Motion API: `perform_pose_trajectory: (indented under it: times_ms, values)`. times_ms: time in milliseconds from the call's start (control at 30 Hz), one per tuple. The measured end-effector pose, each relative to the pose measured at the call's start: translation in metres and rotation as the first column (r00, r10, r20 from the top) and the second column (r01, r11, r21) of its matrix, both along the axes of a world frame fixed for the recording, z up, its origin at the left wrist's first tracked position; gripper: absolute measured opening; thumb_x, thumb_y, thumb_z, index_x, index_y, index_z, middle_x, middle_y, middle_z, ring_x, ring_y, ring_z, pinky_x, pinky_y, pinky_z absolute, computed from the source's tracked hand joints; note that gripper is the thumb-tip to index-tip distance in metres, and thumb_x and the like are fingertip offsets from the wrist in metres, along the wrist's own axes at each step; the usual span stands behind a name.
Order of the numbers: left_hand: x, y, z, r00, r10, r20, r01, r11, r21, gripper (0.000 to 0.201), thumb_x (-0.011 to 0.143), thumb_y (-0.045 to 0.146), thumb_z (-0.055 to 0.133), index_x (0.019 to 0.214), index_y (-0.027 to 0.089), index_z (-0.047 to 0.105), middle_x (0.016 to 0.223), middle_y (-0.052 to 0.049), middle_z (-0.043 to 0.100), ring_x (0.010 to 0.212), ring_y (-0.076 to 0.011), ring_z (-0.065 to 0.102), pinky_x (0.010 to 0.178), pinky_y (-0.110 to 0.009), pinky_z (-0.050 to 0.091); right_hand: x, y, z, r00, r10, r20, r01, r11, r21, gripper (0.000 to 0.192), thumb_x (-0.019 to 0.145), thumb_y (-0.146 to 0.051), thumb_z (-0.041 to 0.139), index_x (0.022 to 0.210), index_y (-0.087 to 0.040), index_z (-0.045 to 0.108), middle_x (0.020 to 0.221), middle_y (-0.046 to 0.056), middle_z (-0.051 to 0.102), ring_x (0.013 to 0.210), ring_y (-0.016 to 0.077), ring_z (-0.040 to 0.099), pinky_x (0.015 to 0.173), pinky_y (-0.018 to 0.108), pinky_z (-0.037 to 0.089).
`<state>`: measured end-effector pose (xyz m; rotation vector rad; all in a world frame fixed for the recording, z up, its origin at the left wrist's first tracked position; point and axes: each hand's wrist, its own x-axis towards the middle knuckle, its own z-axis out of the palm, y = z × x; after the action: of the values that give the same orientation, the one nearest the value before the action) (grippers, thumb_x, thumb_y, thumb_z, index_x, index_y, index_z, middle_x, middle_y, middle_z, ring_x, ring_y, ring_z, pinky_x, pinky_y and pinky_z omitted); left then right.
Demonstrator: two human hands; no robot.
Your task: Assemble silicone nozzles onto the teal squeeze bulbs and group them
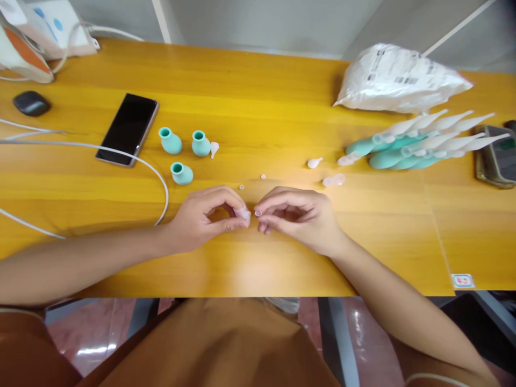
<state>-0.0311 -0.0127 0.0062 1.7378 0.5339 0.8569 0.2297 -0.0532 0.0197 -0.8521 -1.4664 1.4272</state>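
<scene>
Between the thumb and fingers of my left hand (pixel 215 215) is a small translucent plastic connector (pixel 243 214), its end facing right. My right hand (pixel 300 217) pinches a tiny pale ring (pixel 258 213) close to the connector's end, a small gap apart. Just beyond my fingers lie a second little ring (pixel 241 187) and a third little ring (pixel 263 176). To the right of them rest a small white bulb-shaped piece (pixel 314 163) and a clear plastic connector (pixel 334 180).
Three teal rubber bulbs (pixel 181 173) stand left of centre by a white nozzle tip (pixel 214 149). Assembled teal bulb syringes (pixel 403 150) lie at right, below a white plastic bag (pixel 399 80). A phone (pixel 129 129), cable (pixel 161 183) and mouse (pixel 31 103) occupy the left.
</scene>
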Motion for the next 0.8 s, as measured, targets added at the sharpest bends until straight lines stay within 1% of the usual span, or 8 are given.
perform_pose_trajectory:
  times_ms: [100, 167, 267, 333, 400, 500, 667, 800]
  values:
    - [-0.0003, -0.0015, -0.0006, 1.000, 0.003, -0.027, -0.005, 0.998, -0.065, 0.017, 0.104, 0.035, 0.086, 0.106, 0.022, 0.075, 0.101, -0.004, 0.082, 0.090, -0.0172, 0.080, 0.085, -0.030, 0.065, 0.0009, -0.0017, -0.0012, 0.996, -0.019, 0.091, 0.008, 0.993, 0.122, 0.017, 0.099, -0.016, 0.087, 0.116, -0.021, 0.088, 0.100, 0.005, 0.080, 0.077, 0.0132, 0.084, 0.069, 0.023, 0.072]
    - [-0.0004, -0.0024, -0.0009, 0.999, 0.001, -0.045, -0.006, 0.994, -0.107, 0.020, 0.103, 0.037, 0.087, 0.106, 0.022, 0.074, 0.100, -0.003, 0.081, 0.089, -0.0166, 0.080, 0.084, -0.029, 0.065, 0.0007, -0.0034, -0.0011, 0.988, -0.039, 0.152, 0.006, 0.976, 0.217, 0.020, 0.101, -0.015, 0.084, 0.120, -0.022, 0.088, 0.103, 0.006, 0.080, 0.078, 0.0131, 0.082, 0.068, 0.024, 0.072]
    - [-0.0007, -0.0031, -0.0012, 0.998, -0.002, -0.070, -0.006, 0.993, -0.117, 0.020, 0.102, 0.036, 0.088, 0.105, 0.021, 0.074, 0.099, -0.002, 0.080, 0.089, -0.0160, 0.079, 0.083, -0.027, 0.064, -0.0007, -0.0049, 0.0001, 0.967, -0.086, 0.241, -0.009, 0.930, 0.367, 0.026, 0.103, -0.013, 0.081, 0.126, -0.024, 0.087, 0.110, 0.007, 0.080, 0.084, 0.0137, 0.082, 0.071, 0.024, 0.072]
    - [-0.0008, -0.0031, -0.0011, 0.997, -0.001, -0.081, -0.008, 0.993, -0.115, 0.019, 0.101, 0.034, 0.088, 0.104, 0.022, 0.073, 0.099, -0.002, 0.080, 0.088, -0.0158, 0.079, 0.082, -0.027, 0.063, -0.0017, -0.0050, 0.0006, 0.951, -0.126, 0.284, -0.018, 0.890, 0.456, 0.030, 0.103, -0.011, 0.080, 0.129, -0.026, 0.087, 0.113, 0.008, 0.079, 0.092, 0.0155, 0.082, 0.077, 0.026, 0.073]
    - [-0.0009, -0.0031, -0.0007, 0.997, 0.001, -0.081, -0.010, 0.992, -0.123, 0.020, 0.101, 0.033, 0.089, 0.103, 0.022, 0.073, 0.099, -0.001, 0.080, 0.088, -0.0158, 0.078, 0.081, -0.027, 0.063, -0.0023, -0.0049, 0.0002, 0.939, -0.162, 0.304, -0.018, 0.859, 0.512, 0.033, 0.103, -0.010, 0.080, 0.131, -0.027, 0.086, 0.113, 0.008, 0.078, 0.098, 0.0172, 0.082, 0.082, 0.029, 0.074]
    - [-0.0010, -0.0032, -0.0004, 0.997, -0.004, -0.076, -0.008, 0.989, -0.147, 0.020, 0.100, 0.033, 0.089, 0.103, 0.022, 0.073, 0.099, -0.002, 0.081, 0.090, -0.0164, 0.079, 0.082, -0.028, 0.064, -0.0023, -0.0054, -0.0015, 0.937, -0.179, 0.299, -0.004, 0.852, 0.523, 0.034, 0.102, -0.009, 0.080, 0.131, -0.026, 0.085, 0.115, 0.009, 0.077, 0.099, 0.0176, 0.082, 0.085, 0.031, 0.074]
    - [-0.0013, -0.0037, -0.0029, 0.998, -0.020, -0.060, 0.008, 0.984, -0.180, 0.021, 0.101, 0.034, 0.089, 0.104, 0.022, 0.073, 0.099, -0.003, 0.081, 0.091, -0.0176, 0.080, 0.085, -0.030, 0.066, -0.0035, -0.0069, -0.0017, 0.957, -0.174, 0.233, 0.052, 0.890, 0.453, 0.029, 0.102, -0.008, 0.079, 0.126, -0.023, 0.084, 0.120, 0.010, 0.079, 0.104, 0.0189, 0.083, 0.080, 0.029, 0.076]
    - [-0.0010, -0.0040, -0.0042, 0.999, -0.019, -0.048, 0.010, 0.981, -0.196, 0.021, 0.101, 0.035, 0.089, 0.105, 0.021, 0.073, 0.099, -0.003, 0.081, 0.091, -0.0178, 0.081, 0.086, -0.030, 0.067, -0.0048, -0.0062, -0.0012, 0.964, -0.175, 0.199, 0.080, 0.909, 0.408, 0.021, 0.101, -0.009, 0.079, 0.119, -0.021, 0.083, 0.114, 0.009, 0.081, 0.100, 0.0182, 0.083, 0.079, 0.029, 0.076]
